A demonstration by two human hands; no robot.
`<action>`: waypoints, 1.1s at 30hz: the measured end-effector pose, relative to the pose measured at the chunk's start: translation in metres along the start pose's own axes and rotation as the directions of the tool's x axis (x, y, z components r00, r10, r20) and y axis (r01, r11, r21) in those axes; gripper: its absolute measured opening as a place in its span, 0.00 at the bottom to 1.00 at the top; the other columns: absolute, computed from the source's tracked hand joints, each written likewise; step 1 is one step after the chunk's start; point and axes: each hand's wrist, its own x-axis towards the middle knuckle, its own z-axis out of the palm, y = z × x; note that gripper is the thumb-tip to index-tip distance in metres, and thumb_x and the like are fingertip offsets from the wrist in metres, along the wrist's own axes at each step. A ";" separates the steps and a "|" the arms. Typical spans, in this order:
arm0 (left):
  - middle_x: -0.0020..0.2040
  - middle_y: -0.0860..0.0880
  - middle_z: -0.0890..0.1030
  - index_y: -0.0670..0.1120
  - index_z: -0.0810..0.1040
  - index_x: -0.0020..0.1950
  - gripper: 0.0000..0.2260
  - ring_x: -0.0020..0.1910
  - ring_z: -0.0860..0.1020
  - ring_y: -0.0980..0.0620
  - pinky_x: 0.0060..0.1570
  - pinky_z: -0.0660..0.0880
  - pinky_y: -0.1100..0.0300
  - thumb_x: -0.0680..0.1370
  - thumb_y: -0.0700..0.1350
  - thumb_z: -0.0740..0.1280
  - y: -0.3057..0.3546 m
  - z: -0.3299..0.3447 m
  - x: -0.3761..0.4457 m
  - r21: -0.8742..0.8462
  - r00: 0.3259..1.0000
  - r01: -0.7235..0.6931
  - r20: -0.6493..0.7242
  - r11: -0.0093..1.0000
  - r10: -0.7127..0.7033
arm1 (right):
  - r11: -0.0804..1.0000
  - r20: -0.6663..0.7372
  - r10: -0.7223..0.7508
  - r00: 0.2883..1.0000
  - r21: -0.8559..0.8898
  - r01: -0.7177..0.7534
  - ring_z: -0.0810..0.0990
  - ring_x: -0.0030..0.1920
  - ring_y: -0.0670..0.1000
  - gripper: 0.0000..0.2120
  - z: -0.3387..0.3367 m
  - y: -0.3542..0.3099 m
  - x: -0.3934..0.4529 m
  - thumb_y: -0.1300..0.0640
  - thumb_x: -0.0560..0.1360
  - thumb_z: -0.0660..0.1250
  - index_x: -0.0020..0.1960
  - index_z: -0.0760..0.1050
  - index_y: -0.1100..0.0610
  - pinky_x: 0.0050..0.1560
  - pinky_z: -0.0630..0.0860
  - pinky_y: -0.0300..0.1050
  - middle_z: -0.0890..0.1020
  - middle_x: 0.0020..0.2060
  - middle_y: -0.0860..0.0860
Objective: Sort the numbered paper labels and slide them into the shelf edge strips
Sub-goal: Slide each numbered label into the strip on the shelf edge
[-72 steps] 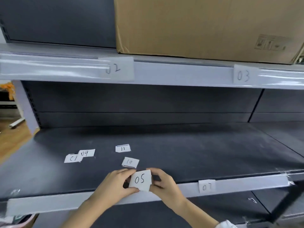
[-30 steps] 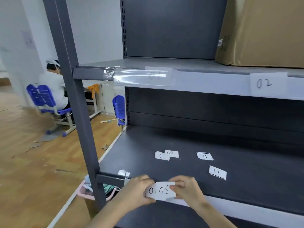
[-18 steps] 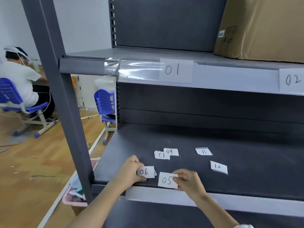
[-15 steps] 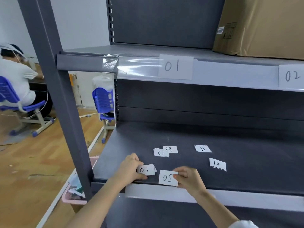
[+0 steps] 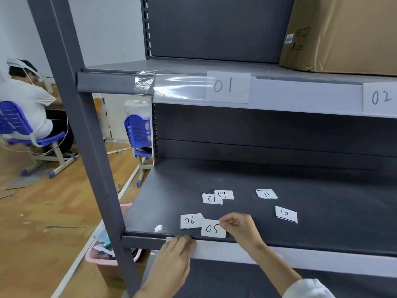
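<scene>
Above the lower shelf (image 5: pixel 322 201), 01 (image 5: pixel 228 87) and 02 (image 5: pixel 380 97) sit in their strip. Six labels wait; right hand (image 5: pixel 240 227) pinches 05 (image 5: pixel 213 229), left hand (image 5: pixel 171 258) rests flat, fingers apart.

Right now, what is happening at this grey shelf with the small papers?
A person is sorting handwritten white paper labels on the dark grey metal shelf. The right hand pinches the label marked 05 near the front edge. The left hand touches the white edge strip below. Label 06 lies beside 05.
</scene>
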 end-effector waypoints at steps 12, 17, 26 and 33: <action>0.37 0.55 0.74 0.51 0.79 0.37 0.08 0.37 0.65 0.57 0.37 0.67 0.62 0.60 0.40 0.67 0.002 0.002 0.011 -0.022 0.994 0.087 -0.058 0.996 -0.088 | 0.980 0.138 -0.026 0.990 -0.193 0.052 0.74 0.26 0.39 0.15 0.019 0.003 0.002 0.64 0.70 0.69 0.30 0.74 0.47 0.32 0.70 0.27 0.78 0.27 0.44; 0.39 0.57 0.70 0.50 0.80 0.36 0.09 0.37 0.65 0.57 0.33 0.68 0.66 0.65 0.42 0.60 0.006 -0.003 0.012 -0.028 0.990 0.115 -0.073 0.993 -0.116 | 0.938 0.159 -0.055 0.986 -0.329 0.105 0.74 0.26 0.36 0.12 0.023 0.005 -0.002 0.64 0.70 0.68 0.31 0.78 0.51 0.31 0.68 0.27 0.75 0.26 0.42; 0.39 0.57 0.66 0.47 0.78 0.33 0.12 0.37 0.66 0.57 0.34 0.68 0.65 0.66 0.44 0.56 0.002 -0.004 0.009 -0.036 0.988 0.108 -0.103 0.993 -0.111 | 0.821 0.250 -0.137 0.958 -0.513 0.251 0.68 0.32 0.40 0.07 0.026 0.008 -0.003 0.64 0.71 0.63 0.41 0.80 0.62 0.41 0.64 0.36 0.67 0.32 0.40; 0.39 0.56 0.63 0.47 0.78 0.30 0.11 0.36 0.65 0.55 0.29 0.68 0.65 0.66 0.45 0.56 0.004 -0.006 0.012 0.000 0.985 0.104 -0.139 0.995 -0.103 | 0.739 0.344 -0.133 0.929 -0.590 0.325 0.68 0.39 0.45 0.07 0.021 -0.005 0.000 0.61 0.73 0.64 0.46 0.81 0.60 0.46 0.61 0.37 0.65 0.32 0.39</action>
